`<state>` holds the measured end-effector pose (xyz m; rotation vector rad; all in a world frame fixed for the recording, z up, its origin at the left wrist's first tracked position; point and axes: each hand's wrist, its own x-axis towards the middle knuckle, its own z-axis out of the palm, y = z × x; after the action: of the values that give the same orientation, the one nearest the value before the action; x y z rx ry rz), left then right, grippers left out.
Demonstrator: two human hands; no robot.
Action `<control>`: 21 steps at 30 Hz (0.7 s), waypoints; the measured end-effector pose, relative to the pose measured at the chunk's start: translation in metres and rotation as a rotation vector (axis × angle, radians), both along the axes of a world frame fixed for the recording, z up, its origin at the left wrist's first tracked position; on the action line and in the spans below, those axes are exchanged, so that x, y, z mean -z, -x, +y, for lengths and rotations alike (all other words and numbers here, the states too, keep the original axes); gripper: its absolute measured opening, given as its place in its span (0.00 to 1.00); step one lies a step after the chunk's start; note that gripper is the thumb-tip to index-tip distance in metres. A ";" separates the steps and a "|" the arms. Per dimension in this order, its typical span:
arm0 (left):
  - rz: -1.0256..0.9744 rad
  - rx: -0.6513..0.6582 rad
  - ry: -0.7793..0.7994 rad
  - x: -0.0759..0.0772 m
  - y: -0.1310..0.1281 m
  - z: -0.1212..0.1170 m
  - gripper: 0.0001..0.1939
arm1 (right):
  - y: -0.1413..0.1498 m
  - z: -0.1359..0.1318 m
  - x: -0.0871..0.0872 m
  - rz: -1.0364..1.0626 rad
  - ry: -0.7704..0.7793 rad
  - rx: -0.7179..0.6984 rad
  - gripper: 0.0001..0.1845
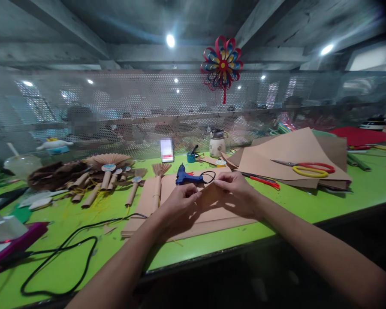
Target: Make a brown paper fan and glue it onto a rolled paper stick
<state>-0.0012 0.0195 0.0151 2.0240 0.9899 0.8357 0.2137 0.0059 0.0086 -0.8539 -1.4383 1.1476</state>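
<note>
A small piece of brown kraft paper (209,195) is raised between my two hands, above a stack of larger kraft paper sheets (193,228). At its left end, my left hand (182,199) is closed with thumb and fingers together on the paper. My right hand (237,188) pinches its upper right corner between thumb and forefinger. Just beyond the hands lies a blue glue gun (189,177) on the stack. To its left, a paper fan with a rolled handle (157,189) also rests on the stack. Red-handled scissors (265,182) lie right of my right hand.
More rolled paper pieces and fans (106,176) lie at left. A black cable (93,240) loops near a purple power strip (19,246). Scissors with red and yellow handles (312,168) rest on big paper sheets (283,154). A bottle (217,143) and phone (166,150) stand behind.
</note>
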 end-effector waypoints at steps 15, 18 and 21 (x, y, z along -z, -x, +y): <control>-0.238 0.235 0.363 -0.002 0.006 -0.001 0.16 | -0.010 0.005 -0.007 0.147 0.090 -0.265 0.21; -0.243 0.283 0.361 -0.003 0.004 -0.004 0.16 | -0.007 0.000 -0.006 0.089 0.096 -0.374 0.24; -0.275 0.319 0.445 -0.003 0.002 -0.010 0.15 | -0.006 -0.002 -0.003 0.052 0.071 -0.450 0.22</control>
<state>-0.0031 0.0096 0.0177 1.5790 0.6094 0.6317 0.2196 0.0040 0.0116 -0.5534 -1.6002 1.5508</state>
